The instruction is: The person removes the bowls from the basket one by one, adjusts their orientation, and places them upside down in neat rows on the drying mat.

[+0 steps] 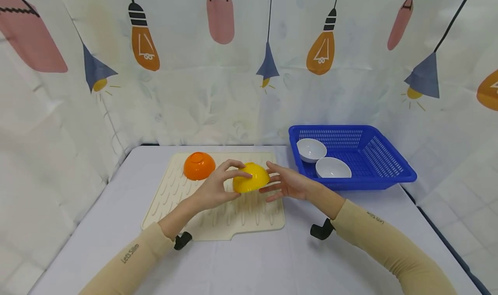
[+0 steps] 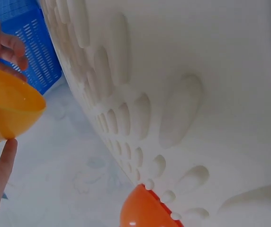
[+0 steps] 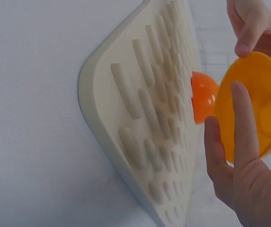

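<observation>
A yellow bowl (image 1: 252, 178), tilted with its base upward, is held above the ribbed cream drying mat (image 1: 218, 221). My left hand (image 1: 215, 187) pinches it, fingers over the outside and thumb at the rim. On the bowl's other side my right hand (image 1: 289, 183) has its fingers spread and loosely extended; the right wrist view has them in front of the bowl's hollow (image 3: 263, 104), and whether they touch it I cannot tell. An orange bowl (image 1: 199, 166) lies upside down on the mat's far left part.
A blue plastic basket (image 1: 393, 174) stands at the back right, with a white bowl (image 1: 311, 149) and a second white bowl (image 1: 333, 168) inside, openings upward. The table (image 1: 253, 264) has a white cover, and a patterned curtain (image 1: 233, 100) hangs behind it.
</observation>
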